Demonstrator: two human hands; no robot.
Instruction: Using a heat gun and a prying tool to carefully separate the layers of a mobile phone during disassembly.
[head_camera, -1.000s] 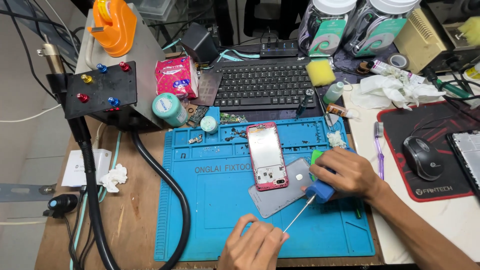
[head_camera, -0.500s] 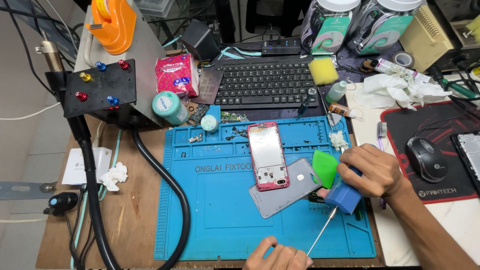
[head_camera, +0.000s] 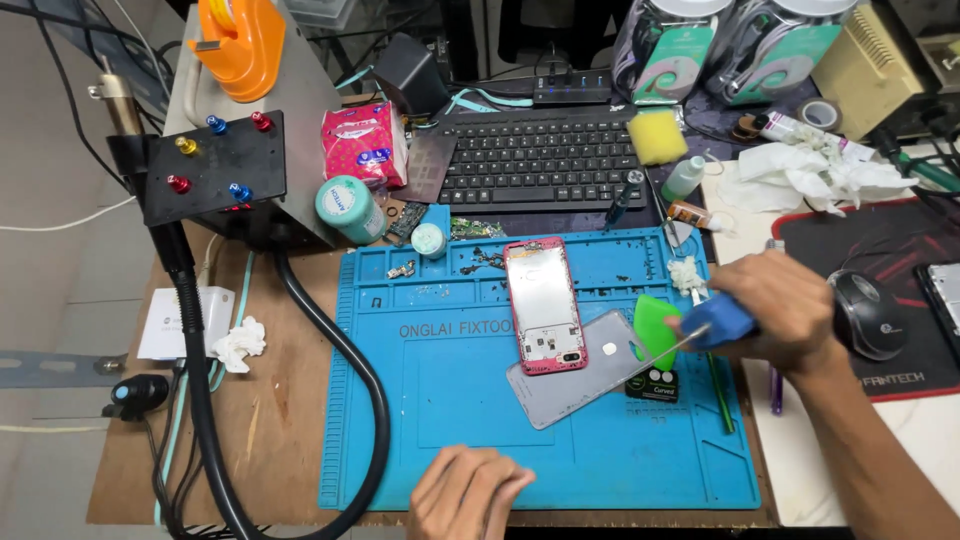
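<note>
Your right hand (head_camera: 790, 305) lifted screwdriver (head_camera: 715, 325) up off grey back cover (head_camera: 580, 375), fingers wrapped round blue handle. Left hand (head_camera: 468, 495) rested loosely curled at mat (head_camera: 450, 400) edge, empty. Pink phone frame (head_camera: 543, 305) lay mid-mat. Risk: swinging tip could scratch cover.

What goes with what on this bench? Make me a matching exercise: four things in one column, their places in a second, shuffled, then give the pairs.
Things
1. sponge
2. screwdriver
3. computer mouse
4. phone frame

Places
A. lying on the blue mat, partly over a grey back cover
B. held in the right hand
C. beside the keyboard, at its right end
D. on the black mouse pad, right of the right hand

Pairs: 1-C, 2-B, 3-D, 4-A
</note>
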